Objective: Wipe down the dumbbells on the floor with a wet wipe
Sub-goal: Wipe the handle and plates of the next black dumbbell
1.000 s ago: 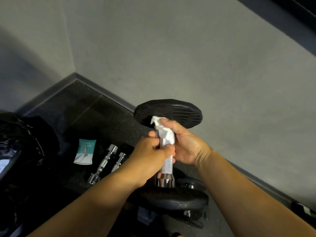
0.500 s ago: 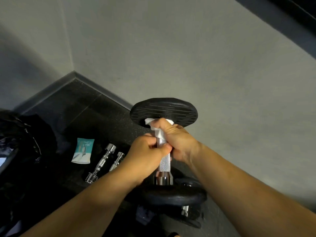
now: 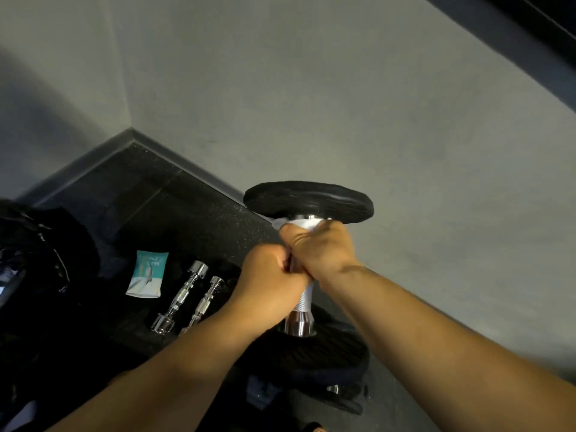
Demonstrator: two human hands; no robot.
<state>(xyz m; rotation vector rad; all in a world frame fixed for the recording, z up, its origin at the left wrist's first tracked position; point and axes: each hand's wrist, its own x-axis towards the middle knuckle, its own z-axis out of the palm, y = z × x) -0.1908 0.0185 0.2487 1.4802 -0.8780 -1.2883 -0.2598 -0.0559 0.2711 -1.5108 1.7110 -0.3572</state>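
Note:
A dumbbell (image 3: 307,201) with black plates and a chrome knurled handle stands on end, its lower plate (image 3: 330,353) low over the dark floor. My left hand (image 3: 271,288) grips the middle of the handle. My right hand (image 3: 318,247) grips the upper handle just under the top plate, with a white wet wipe (image 3: 304,224) wrapped between its fingers and the bar. Only the wipe's top edge shows. Another dumbbell (image 3: 339,397) lies partly hidden beneath the lower plate.
Two bare chrome bars (image 3: 180,296) lie on the floor at left, beside a teal-and-white wipe packet (image 3: 148,274). A black bag (image 3: 40,260) fills the far left. Grey walls meet in a corner behind; a baseboard (image 3: 187,166) runs along the floor.
My right hand has slid up the handle with the wipe, from mid-bar to right under the top plate. The dumbbell's top has tilted slightly. My left hand keeps its grip.

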